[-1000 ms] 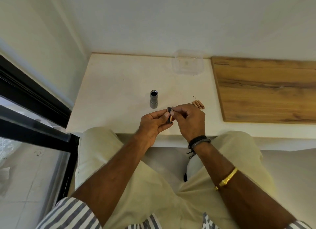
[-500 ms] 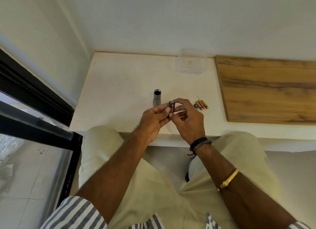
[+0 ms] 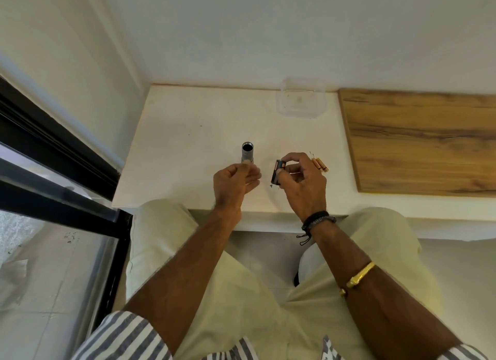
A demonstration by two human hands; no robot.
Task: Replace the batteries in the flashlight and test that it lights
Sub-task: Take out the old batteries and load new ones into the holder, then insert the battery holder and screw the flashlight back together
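place: home | cues: white ledge (image 3: 193, 123); black-framed glass door (image 3: 61, 198); wood board (image 3: 418, 145)

A clear plastic tub (image 3: 300, 97) sits at the back of my white bench (image 3: 188, 123), close to the wall (image 3: 268, 37). To its right lies a wood-grain board (image 3: 418, 142), and a black window frame (image 3: 53, 155) runs along my left side.

I can read no text, label, brand or number anywhere; any print on the batteries (image 3: 319, 165) is too small.
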